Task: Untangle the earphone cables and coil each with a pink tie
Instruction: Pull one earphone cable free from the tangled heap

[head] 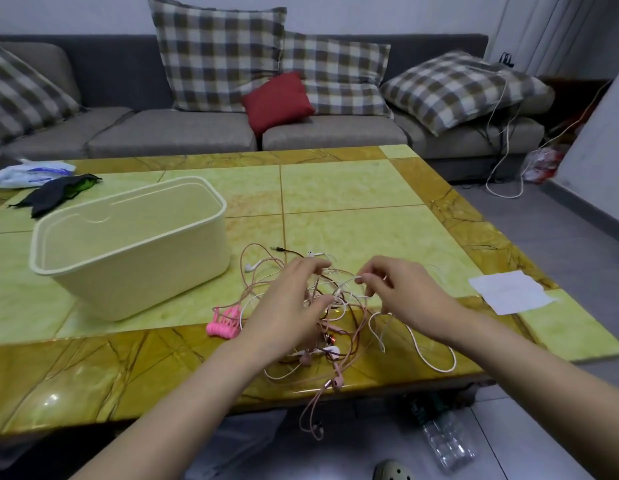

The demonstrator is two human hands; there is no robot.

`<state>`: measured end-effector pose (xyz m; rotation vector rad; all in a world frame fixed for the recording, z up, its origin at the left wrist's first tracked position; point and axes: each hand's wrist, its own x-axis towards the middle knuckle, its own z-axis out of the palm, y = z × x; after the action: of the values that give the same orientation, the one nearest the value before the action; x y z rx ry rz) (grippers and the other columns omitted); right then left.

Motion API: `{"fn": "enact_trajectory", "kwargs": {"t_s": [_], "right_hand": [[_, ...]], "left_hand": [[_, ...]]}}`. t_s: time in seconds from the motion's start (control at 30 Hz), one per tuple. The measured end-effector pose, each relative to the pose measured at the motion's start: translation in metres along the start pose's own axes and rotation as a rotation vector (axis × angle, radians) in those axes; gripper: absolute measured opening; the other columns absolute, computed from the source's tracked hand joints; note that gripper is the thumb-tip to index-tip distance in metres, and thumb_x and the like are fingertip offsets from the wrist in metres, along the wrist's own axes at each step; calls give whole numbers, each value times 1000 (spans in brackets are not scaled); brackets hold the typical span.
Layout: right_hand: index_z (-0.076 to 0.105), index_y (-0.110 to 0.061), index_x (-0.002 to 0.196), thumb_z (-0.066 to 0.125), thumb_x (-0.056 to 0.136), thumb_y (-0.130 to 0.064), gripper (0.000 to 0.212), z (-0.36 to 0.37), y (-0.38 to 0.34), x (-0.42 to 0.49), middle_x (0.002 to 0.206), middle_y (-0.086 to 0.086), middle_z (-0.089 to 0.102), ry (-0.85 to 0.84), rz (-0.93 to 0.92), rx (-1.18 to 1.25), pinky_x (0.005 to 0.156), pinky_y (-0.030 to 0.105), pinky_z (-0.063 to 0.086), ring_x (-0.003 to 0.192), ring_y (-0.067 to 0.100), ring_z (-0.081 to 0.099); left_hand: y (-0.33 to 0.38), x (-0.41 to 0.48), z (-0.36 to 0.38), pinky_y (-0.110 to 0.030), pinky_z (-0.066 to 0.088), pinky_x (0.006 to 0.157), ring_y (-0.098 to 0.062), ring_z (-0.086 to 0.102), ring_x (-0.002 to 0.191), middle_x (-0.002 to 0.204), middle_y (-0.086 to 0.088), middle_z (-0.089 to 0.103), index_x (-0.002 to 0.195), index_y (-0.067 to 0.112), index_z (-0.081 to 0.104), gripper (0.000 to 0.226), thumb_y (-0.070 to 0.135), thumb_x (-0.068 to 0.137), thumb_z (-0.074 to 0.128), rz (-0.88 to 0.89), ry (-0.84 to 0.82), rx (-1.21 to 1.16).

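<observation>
A tangle of earphone cables (339, 320), pink, white and dark brown, lies near the front edge of the yellow-green table (353, 188). One pink cable hangs over the edge. My left hand (287, 306) rests on the tangle's left side, its fingers hooked into pink strands. My right hand (401, 292) pinches a white cable between thumb and forefinger above the heap. A bunch of pink ties (223, 323) lies on the table just left of my left hand.
A cream plastic bin (134, 271) stands open left of the cables. A white paper (508, 291) lies at the right edge. A black cloth (55, 195) and plastic bag (27, 173) sit at the far left. A sofa with cushions is behind.
</observation>
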<state>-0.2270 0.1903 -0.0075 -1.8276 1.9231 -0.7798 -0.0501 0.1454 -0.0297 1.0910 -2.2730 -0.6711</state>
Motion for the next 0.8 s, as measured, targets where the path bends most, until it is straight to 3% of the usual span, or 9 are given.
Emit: {"fn": "enact_trajectory", "kwargs": {"t_s": [0.07,0.17,0.3,0.37,0.43,0.53,0.67,0.73,0.8], "right_hand": [[58,-24,85,50,96,-21,13,8,-4,-6,68,-12,57,-58,-55,-8,55,9,38,54,-9,52],[59,-22,86,51,96,-24,13,12,1,-13,68,-10,58,-61,-40,0,55,12,37,57,-4,51],[60,-14,105,46,98,-23,18,8,31,-18,96,1,63,24,84,-64,72,23,39,87,13,58],[52,-12,123,48,97,-20,27,6,49,-20,120,5,56,-10,168,-132,88,24,38,109,18,54],[42,-15,134,50,96,-19,40,7,63,-23,134,5,46,-97,225,-200,97,26,34,120,20,47],[35,-19,140,54,94,-21,50,12,75,-26,139,4,40,-188,263,-248,103,29,32,127,21,40],[56,-20,115,57,92,-22,24,18,78,-26,118,1,55,-209,240,-350,88,27,42,110,19,51],[57,-23,96,56,92,-22,5,17,75,-27,106,-1,63,-201,251,-334,74,27,44,96,18,59],[58,-24,94,53,93,-25,5,14,71,-28,102,-2,63,-196,235,-394,69,27,42,94,19,60]], "left_hand": [[9,1,6,-13,45,63,-2,55,69,100,16,55,124,30,51,35,27,90,59,-9,-88,-34],[13,2,11,-5,38,58,6,52,62,72,16,54,106,19,65,17,21,95,52,-23,-129,-41],[13,0,10,-5,38,73,0,55,87,88,10,61,106,16,69,22,19,96,50,-28,-96,-3],[10,-1,11,-19,38,88,-10,52,105,104,3,61,109,18,68,24,23,97,49,-38,-110,83],[8,-2,13,-25,36,90,-17,48,114,108,-1,55,113,20,66,25,26,97,47,-53,-150,167],[11,-4,16,-27,40,85,-18,48,108,98,2,42,115,22,64,27,28,97,45,-43,-214,264],[8,-7,18,-28,42,79,-17,49,104,99,1,47,110,21,67,27,27,97,44,-37,-256,374],[6,-7,17,-28,42,73,-18,53,98,98,0,56,102,20,69,26,25,96,45,-35,-239,401],[5,-7,17,-27,44,68,-18,58,90,93,0,64,96,20,71,25,23,94,46,-53,-245,405]]}}
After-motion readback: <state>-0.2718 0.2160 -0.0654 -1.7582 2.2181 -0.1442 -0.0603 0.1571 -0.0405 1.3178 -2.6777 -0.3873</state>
